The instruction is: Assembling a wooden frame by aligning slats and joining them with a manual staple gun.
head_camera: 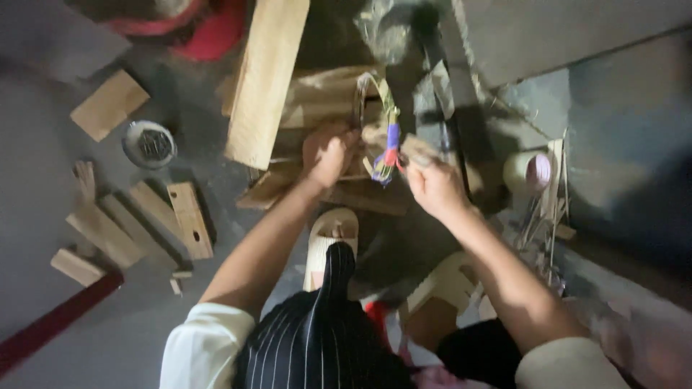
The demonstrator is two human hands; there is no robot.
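My left hand (pixel 328 151) is closed on one side of a thin curved cane hoop (pixel 364 90) that stands over a low pile of wood. My right hand (pixel 432 180) grips the hoop's other side, where a blue and purple wrapping (pixel 391 148) with loose strands hanging below it is bound around the cane. Both hands are close together, above my feet in pale sandals (pixel 328 241). The picture is blurred, so the fingers' exact hold is unclear.
A long pale plank (pixel 263 79) leans behind the hoop. Short wood offcuts (pixel 144 216) lie on the grey floor at left, beside a round tin (pixel 149 144). A roll of tape (pixel 530 173) and thin cane strips (pixel 548 216) sit at right. A red bar (pixel 54 324) crosses bottom left.
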